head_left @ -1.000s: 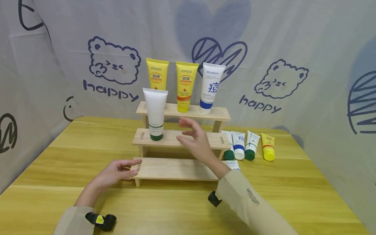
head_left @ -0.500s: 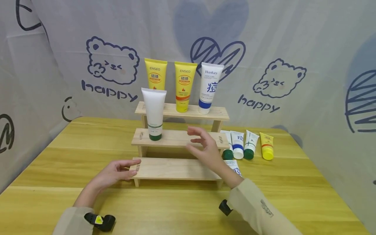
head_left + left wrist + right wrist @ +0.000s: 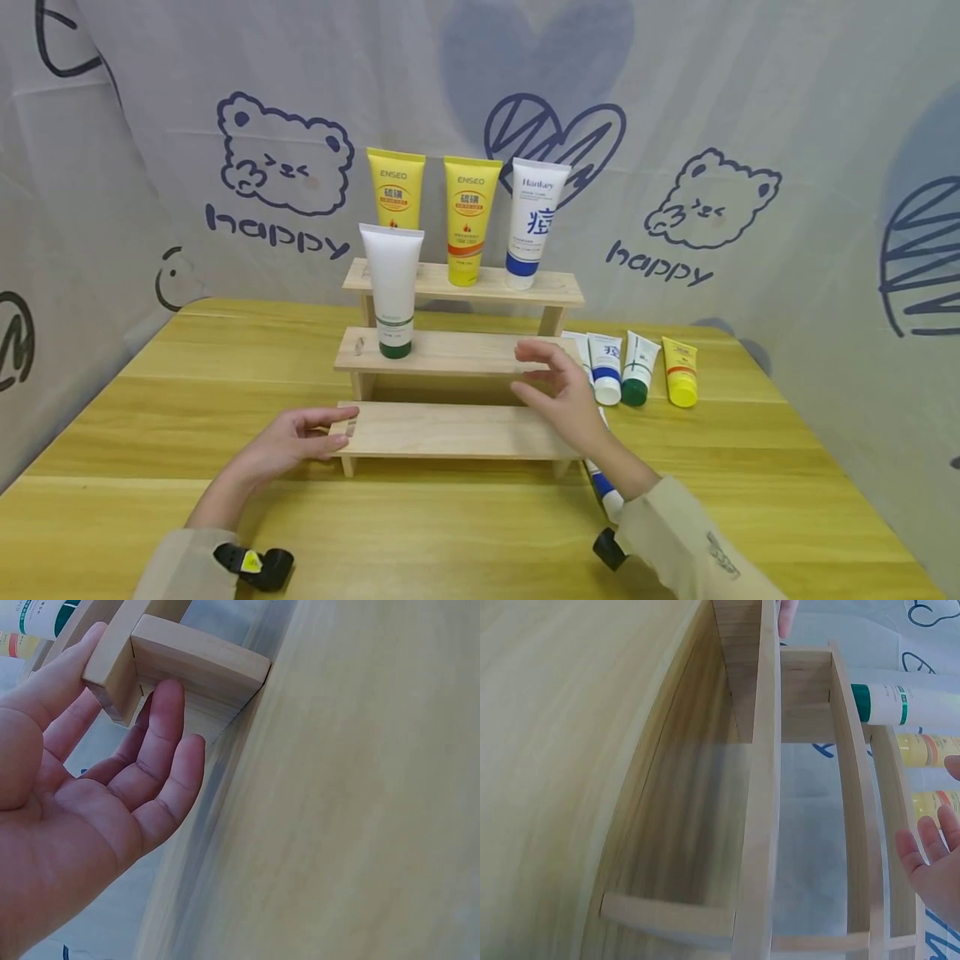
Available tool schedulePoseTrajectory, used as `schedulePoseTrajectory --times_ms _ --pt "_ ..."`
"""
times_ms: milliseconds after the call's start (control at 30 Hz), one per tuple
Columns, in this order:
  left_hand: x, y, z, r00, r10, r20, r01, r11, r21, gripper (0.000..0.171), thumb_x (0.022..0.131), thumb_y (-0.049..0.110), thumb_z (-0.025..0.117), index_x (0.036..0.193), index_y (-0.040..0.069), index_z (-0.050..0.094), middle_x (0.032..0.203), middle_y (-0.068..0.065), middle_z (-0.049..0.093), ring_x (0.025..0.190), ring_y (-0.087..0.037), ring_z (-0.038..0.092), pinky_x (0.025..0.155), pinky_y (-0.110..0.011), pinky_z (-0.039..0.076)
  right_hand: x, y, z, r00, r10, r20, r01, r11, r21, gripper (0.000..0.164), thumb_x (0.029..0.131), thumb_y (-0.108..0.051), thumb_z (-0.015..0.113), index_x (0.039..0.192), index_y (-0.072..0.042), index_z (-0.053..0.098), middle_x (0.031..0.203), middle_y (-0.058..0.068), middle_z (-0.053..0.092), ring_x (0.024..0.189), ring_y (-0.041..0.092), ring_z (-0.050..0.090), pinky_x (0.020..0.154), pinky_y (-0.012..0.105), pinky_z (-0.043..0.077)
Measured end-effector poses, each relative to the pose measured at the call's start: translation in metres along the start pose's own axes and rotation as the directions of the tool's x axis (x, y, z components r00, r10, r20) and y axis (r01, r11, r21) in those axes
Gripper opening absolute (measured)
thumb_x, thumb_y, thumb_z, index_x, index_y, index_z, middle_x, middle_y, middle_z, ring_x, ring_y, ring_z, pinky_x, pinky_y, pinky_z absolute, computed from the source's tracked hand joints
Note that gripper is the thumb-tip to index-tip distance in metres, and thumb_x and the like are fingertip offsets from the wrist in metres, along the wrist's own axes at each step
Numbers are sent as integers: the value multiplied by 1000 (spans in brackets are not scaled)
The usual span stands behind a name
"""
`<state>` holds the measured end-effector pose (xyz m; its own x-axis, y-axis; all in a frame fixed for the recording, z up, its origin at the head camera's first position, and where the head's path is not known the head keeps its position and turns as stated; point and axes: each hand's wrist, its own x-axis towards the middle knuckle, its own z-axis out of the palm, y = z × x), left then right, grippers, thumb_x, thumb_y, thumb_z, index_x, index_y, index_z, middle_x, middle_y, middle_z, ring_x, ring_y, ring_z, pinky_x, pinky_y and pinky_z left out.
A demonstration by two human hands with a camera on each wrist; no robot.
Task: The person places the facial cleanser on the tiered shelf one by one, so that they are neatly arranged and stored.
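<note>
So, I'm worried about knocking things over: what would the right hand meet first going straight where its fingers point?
Probably the upright white tube with the dark green cap on the middle pale wooden step, though the right hand may pass in front.

PLACE: a curtained-off recording corner, I'd say (home or shop, I cannot tell) | WALLS: cloth (image 3: 405, 75) hung around me, printed with bears (image 3: 285, 160), hearts (image 3: 536, 75) and "happy" | SURFACE: wood-grain bench (image 3: 420, 533) backed by it | ON IT: tiered wooden stand (image 3: 450, 429) bearing squeeze tubes (image 3: 467, 223), display-fashion | MY CUFFS (image 3: 183, 567): black wrist cameras (image 3: 276, 570)
</note>
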<state>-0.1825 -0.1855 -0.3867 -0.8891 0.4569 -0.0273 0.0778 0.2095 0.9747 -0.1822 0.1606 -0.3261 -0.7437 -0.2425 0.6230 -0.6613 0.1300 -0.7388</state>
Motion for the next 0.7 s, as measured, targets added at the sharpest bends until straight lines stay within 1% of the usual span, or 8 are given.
schedulePoseTrajectory --times_ms 100,167,300,400,533,633,700 --pt "0 0 0 1000 4 7 -4 1000 0 51 87 17 59 128 -8 42 138 -26 28 97 -20 51 74 -34 50 -4 2 -6 1000 -1 -11 1 1000 -7 39 75 17 61 112 11 50 111 29 50 101 39 48 80 48 45" --pt "0 0 0 1000 7 11 -7 1000 0 52 87 17 59 129 -8 41 138 -26 28 97 -19 51 74 -34 50 -7 3 -10 1000 -5 -16 4 1000 -19 39 75 17 61 111 12 50 111 29 50 100 38 49 80 46 46" --pt "-1 1 0 1000 11 22 -11 1000 -5 52 87 17 59 129 -9 40 138 -27 28 96 -16 51 75 -35 50 -14 5 -18 999 -14 -38 13 1000 -23 38 74 19 60 110 13 51 107 29 51 97 30 53 79 35 48" --pt "-1 1 0 1000 13 22 -13 1000 -7 52 87 16 59 129 -9 40 138 -27 27 97 -16 51 75 -34 50 -19 4 -23 998 -28 -57 28 1000 -5 36 73 21 59 108 14 51 106 25 53 96 24 54 77 27 48" --pt "-1 2 0 1000 13 17 -12 1000 -9 53 87 16 59 129 -9 40 138 -27 27 97 -16 51 75 -34 50 -24 2 -30 997 -22 -69 22 1000 -9 34 74 19 59 107 14 51 105 18 55 96 18 54 77 27 48" --pt "-1 2 0 1000 9 16 -9 1000 -13 53 86 16 60 129 -9 40 138 -27 27 96 -16 52 75 -35 50 -30 2 -35 997 -2 -74 0 1000 -25 33 74 19 59 106 13 52 105 18 55 96 17 53 76 28 49" --pt "-1 2 0 1000 9 16 -9 1000 -12 53 86 16 60 129 -9 40 138 -27 27 96 -16 52 75 -35 50 -34 2 -38 997 -2 -74 0 1000 -23 32 74 19 59 105 12 53 104 19 55 96 16 53 75 27 49"
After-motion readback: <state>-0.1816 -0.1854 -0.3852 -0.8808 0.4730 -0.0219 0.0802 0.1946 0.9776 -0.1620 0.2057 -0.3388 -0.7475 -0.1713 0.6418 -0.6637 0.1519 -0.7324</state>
